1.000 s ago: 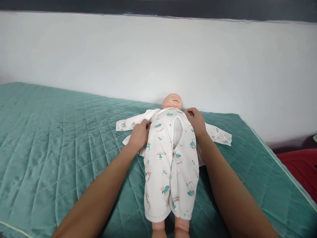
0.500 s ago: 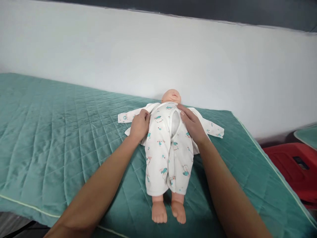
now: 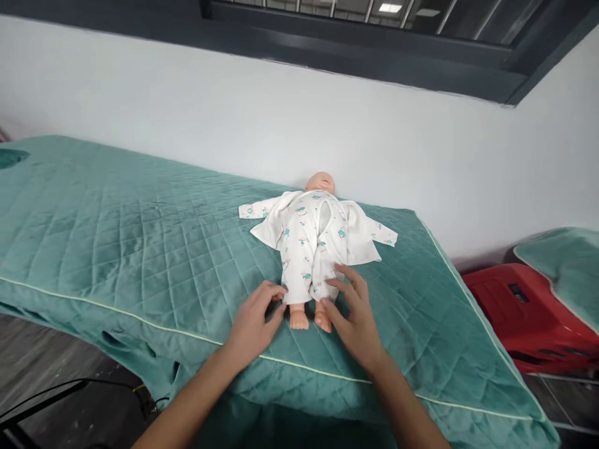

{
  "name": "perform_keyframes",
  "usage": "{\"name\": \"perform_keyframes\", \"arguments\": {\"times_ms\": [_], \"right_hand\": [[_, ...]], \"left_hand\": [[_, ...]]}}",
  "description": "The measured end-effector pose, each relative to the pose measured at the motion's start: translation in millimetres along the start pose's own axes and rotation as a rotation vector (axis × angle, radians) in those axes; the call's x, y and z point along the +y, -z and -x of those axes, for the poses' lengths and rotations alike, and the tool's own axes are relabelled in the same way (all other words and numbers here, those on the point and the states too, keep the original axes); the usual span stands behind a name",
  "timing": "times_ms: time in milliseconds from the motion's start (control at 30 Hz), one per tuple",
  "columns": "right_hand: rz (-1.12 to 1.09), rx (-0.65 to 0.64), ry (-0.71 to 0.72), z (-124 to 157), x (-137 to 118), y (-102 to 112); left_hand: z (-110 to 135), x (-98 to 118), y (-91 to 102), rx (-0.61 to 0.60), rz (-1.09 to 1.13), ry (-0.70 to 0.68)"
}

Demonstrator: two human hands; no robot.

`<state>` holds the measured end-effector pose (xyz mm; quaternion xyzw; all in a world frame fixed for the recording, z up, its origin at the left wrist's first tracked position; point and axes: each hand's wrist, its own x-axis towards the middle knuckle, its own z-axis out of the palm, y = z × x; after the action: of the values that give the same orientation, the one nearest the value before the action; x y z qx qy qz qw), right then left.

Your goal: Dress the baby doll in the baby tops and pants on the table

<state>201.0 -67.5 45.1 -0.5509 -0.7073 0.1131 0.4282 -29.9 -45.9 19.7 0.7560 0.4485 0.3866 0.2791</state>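
Note:
A baby doll (image 3: 321, 182) lies on its back with its head by the wall and its bare feet (image 3: 299, 319) toward me. White baby trousers (image 3: 299, 249) printed with small green figures cover it from the upper body to the ankles, with an oval opening near the top. Spread out beneath is a matching long-sleeved jacket (image 3: 362, 240), its fronts apart. Beside the left cuff is my left hand (image 3: 255, 321), open, fingers bent and thumb apart. My right hand (image 3: 353, 312) is open too, fingers spread over the other trouser leg's lower end; whether they touch cloth is unclear.
A green quilted cover (image 3: 187, 237) drapes the bed, its front edge piped in pale yellow. Behind stands a white wall (image 3: 187, 118) below a dark window frame (image 3: 365, 56). To the right is a red plastic stool or chair (image 3: 519, 305); a black metal leg (image 3: 42, 405) shows lower left.
Both hands have come down from the doll's upper body to the trouser cuffs, and their fingers have spread. My view has drawn back, so the window frame and floor now show.

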Motion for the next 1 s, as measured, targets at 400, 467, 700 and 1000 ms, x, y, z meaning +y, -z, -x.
{"name": "perform_keyframes", "arguments": {"times_ms": [400, 467, 700, 1000], "right_hand": [[0.602, -0.479, -0.02, -34.3, -68.0, -0.7], [0.68, -0.474, -0.001, -35.0, -71.3, -6.8], [0.602, -0.317, 0.102, -26.3, -58.6, -15.7], [0.463, -0.191, 0.287, -17.4, -72.8, 0.4]], "left_hand": [[-14.1, 31.8, -3.4, -0.107, -0.262, -0.208], [-13.8, 32.6, -1.3, -0.134, -0.295, -0.2], [-6.8, 27.6, -1.0, -0.089, -0.243, -0.197], [-8.9, 35.4, 0.3, 0.051, -0.237, -0.181]]}}
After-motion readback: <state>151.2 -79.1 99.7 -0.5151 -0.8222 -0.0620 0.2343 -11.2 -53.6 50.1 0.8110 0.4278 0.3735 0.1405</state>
